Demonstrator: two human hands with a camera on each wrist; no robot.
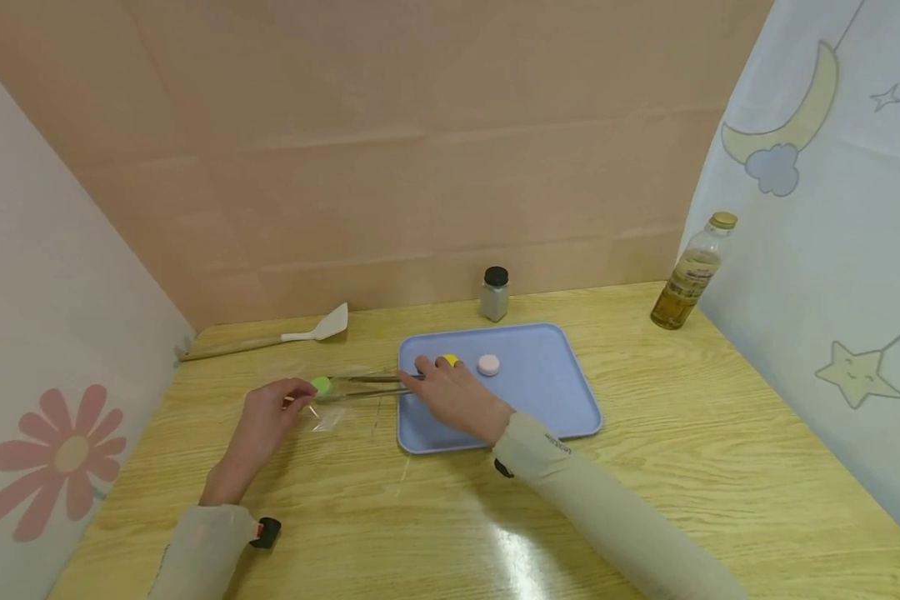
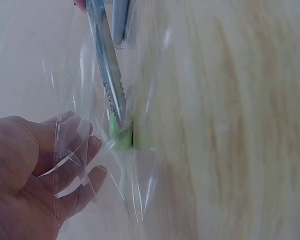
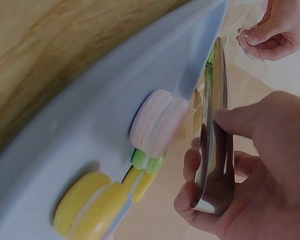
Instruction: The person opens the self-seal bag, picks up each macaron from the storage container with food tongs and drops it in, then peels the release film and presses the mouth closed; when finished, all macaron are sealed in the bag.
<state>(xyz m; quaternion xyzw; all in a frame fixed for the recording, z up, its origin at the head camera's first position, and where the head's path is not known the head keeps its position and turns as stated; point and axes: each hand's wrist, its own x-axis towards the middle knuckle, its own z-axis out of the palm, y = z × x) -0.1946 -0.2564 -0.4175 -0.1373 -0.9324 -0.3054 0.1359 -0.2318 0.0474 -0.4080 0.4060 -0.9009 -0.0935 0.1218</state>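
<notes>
At the bottom of the head view, the right sleeve (image 1: 607,508) bears small dark lettering (image 1: 558,443) near its cuff, too small to read. The left hand (image 1: 273,412), left of centre, has its thumb and fingertips brought nearly together, pinching the film of a clear plastic bag (image 2: 142,190). The right hand (image 1: 453,396), at centre, curls round metal tongs (image 2: 109,65), with the thumb on 1 side and the fingers on the other; the 2 arms of the tongs stand slightly apart and point toward the left of the frame. At their toothed tips sits a green macaron (image 1: 321,386), just beside the left fingertips and seen through the film.

The blue tray (image 1: 555,392) lies under the right hand at centre. On it, a yellow macaron (image 1: 449,359) shows behind the fingers, with a pink macaron (image 1: 488,365) to its right.

Farther back, a white spatula (image 1: 333,323) with a wooden handle lies at left, a jar (image 1: 495,298) with a black lid stands above the tray, and a bottle (image 1: 690,275) with a gold cap stands at right; its label (image 1: 696,267) carries print that cannot be read.
</notes>
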